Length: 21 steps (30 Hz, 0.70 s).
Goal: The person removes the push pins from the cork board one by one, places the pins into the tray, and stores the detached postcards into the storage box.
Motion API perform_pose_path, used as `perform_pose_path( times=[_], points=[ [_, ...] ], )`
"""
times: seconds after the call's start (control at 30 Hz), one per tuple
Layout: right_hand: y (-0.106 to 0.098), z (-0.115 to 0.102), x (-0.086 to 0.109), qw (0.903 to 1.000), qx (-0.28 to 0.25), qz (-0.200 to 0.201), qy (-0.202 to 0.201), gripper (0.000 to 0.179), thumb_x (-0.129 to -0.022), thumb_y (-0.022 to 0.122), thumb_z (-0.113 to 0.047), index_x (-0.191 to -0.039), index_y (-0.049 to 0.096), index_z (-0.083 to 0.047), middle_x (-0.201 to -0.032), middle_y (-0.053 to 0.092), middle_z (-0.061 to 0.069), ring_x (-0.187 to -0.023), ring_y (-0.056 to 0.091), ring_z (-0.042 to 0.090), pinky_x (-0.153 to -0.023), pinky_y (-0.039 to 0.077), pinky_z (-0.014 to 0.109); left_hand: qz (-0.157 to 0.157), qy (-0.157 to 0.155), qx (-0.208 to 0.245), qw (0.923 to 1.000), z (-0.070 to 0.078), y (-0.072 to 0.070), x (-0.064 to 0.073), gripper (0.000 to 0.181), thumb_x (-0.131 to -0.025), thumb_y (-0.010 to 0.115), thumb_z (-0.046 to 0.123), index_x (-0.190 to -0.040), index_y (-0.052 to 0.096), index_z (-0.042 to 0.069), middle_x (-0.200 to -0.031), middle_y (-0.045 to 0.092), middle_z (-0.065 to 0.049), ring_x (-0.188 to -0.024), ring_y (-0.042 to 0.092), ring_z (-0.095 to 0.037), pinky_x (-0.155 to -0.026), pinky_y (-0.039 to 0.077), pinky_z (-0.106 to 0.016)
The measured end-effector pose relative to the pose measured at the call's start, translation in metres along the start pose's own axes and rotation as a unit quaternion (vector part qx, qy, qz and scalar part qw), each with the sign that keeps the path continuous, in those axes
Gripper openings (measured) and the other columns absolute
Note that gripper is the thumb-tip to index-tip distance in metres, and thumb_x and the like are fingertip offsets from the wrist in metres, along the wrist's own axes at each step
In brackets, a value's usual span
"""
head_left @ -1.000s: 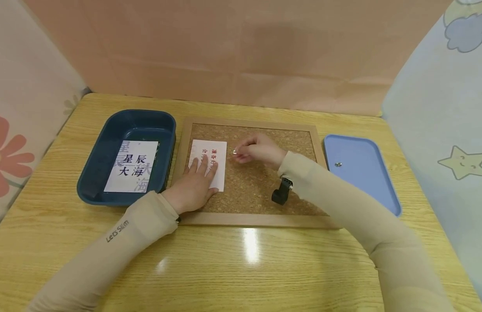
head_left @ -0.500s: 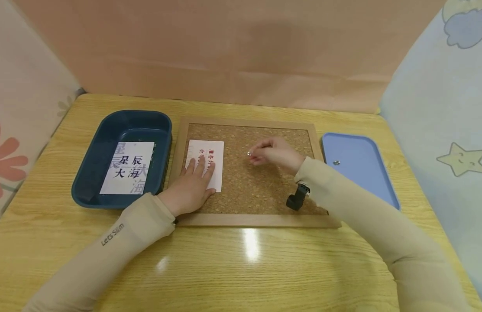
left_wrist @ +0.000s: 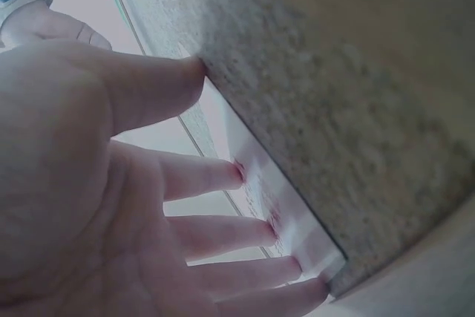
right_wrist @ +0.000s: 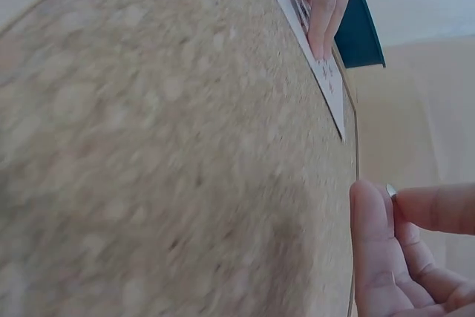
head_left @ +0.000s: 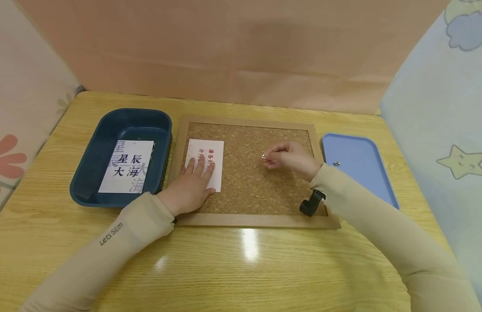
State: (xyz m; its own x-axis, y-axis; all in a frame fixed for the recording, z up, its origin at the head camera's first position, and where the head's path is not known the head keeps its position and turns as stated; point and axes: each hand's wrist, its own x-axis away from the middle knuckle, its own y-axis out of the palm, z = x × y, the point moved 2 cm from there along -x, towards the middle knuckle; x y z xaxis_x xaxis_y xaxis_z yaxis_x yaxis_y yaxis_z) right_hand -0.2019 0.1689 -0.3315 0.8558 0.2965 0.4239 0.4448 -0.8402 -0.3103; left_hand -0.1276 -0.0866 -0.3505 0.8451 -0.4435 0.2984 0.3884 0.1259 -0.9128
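Observation:
My left hand [head_left: 191, 187] lies with spread, straight fingers on a white card [head_left: 216, 149] printed with red characters, near the left side of the cork board [head_left: 241, 190]. In the left wrist view its fingertips [left_wrist: 231, 174] touch the card's face, and the thumb reaches the card's edge. Above the right half of the board, my right hand [head_left: 289, 158] pinches a small silver thumbtack [right_wrist: 391, 190] between thumb and forefinger. Only the shiny rim of the tack shows; its point is hidden by the fingers.
A dark teal bin [head_left: 85, 173] stands left of the board, holding a white card [head_left: 125, 167] with dark and lilac characters. On the right, a blue tray [head_left: 361, 173] carries a few small metallic pieces [head_left: 336, 164]. A wooden frame [head_left: 256, 221] edges the board.
My right hand has moved rightward over the board, away from the card, still pinching the thumbtack. The left hand keeps its place on the card.

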Motion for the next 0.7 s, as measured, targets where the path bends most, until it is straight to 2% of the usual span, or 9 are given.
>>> perform_pose_path(
  times=[0.37, 0.47, 0.6, 0.7],
  points=[
    [-0.028, 0.016, 0.016, 0.9999, -0.013, 0.007, -0.005, 0.033, -0.099, 0.049, -0.008, -0.121, 0.051, 0.016, -0.124, 0.056, 0.03, -0.09, 0.067, 0.01, -0.091, 0.052, 0.032, 0.008, 0.007, -0.01, 0.9999, 0.001, 0.0, 0.0, 0.062, -0.1, 0.05, 0.026, -0.149, 0.026, -0.004, -0.153, 0.016, -0.034, -0.139, 0.016, -0.055, -0.109, 0.025, -0.061],
    [-0.036, 0.018, 0.019, 0.9995, -0.021, 0.022, -0.006, 0.033, -0.098, 0.049, -0.007, -0.121, 0.05, 0.017, -0.114, 0.062, 0.025, -0.088, 0.068, 0.01, -0.09, 0.053, 0.031, 0.008, 0.006, -0.011, 0.9999, 0.001, 0.0, 0.0, 0.062, -0.1, 0.049, 0.026, -0.149, 0.025, -0.004, -0.153, 0.015, -0.034, -0.139, 0.016, -0.055, -0.109, 0.026, -0.061],
    [-0.045, 0.023, 0.023, 0.9986, -0.033, 0.04, -0.009, 0.033, -0.098, 0.05, -0.005, -0.12, 0.049, 0.019, -0.099, 0.067, 0.01, -0.085, 0.069, 0.009, -0.086, 0.054, 0.027, 0.011, 0.008, -0.011, 0.9998, 0.001, 0.0, -0.001, 0.062, -0.1, 0.049, 0.026, -0.149, 0.026, -0.004, -0.153, 0.016, -0.035, -0.138, 0.017, -0.055, -0.109, 0.026, -0.061],
    [-0.052, 0.028, 0.025, 0.9983, -0.029, 0.048, -0.013, 0.033, -0.098, 0.05, -0.006, -0.12, 0.049, 0.019, -0.097, 0.067, 0.006, -0.085, 0.069, 0.008, -0.085, 0.054, 0.025, 0.011, 0.006, -0.01, 0.9999, 0.0, 0.0, -0.001, 0.063, -0.1, 0.05, 0.026, -0.149, 0.026, -0.004, -0.153, 0.016, -0.034, -0.139, 0.017, -0.055, -0.109, 0.026, -0.061]
  ],
)
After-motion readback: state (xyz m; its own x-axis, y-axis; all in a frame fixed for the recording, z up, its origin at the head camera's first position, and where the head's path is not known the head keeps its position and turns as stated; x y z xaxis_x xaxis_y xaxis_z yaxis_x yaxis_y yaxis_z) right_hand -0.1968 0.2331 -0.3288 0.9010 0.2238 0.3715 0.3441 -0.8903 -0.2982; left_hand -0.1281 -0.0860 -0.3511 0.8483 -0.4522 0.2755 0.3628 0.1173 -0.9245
